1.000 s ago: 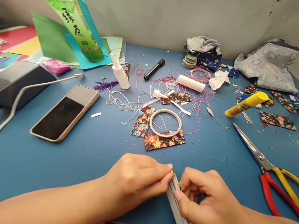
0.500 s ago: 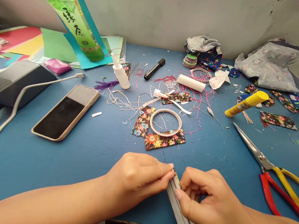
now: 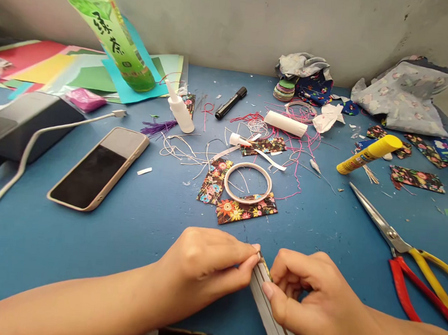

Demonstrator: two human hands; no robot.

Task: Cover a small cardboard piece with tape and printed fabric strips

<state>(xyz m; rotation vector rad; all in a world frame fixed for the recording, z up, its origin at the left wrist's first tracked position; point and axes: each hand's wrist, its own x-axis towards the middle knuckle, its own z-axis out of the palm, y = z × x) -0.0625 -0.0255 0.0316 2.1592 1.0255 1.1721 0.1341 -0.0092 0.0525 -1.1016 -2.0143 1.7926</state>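
My left hand [image 3: 210, 262] pinches the far end of a long grey grooved strip [image 3: 271, 317], thumb and forefinger closed at its tip. A sliver of dark floral fabric [image 3: 265, 265] shows along the strip's right edge. My right hand [image 3: 315, 294] is closed on that same edge, its thumb on the grey face and its curled fingers partly hidden. The strip slants down toward me past the table's front edge. Just beyond my hands, a roll of narrow tape [image 3: 227, 180] rests on a floral fabric piece [image 3: 240, 212], beside another floral piece [image 3: 211, 184].
Scissors [image 3: 394, 238] and a yellow glue stick [image 3: 369, 155] are at right. A phone [image 3: 98, 167] and white cable [image 3: 32, 140] lie at left. Behind are a white glue bottle [image 3: 181, 113], black marker [image 3: 231, 103], tangled threads [image 3: 187, 150] and a green tea bottle [image 3: 126, 55].
Both hands keep nearly the same place and grip on the strip. Behind the green tea bottle, the blue sheet has sunk lower and shows less.
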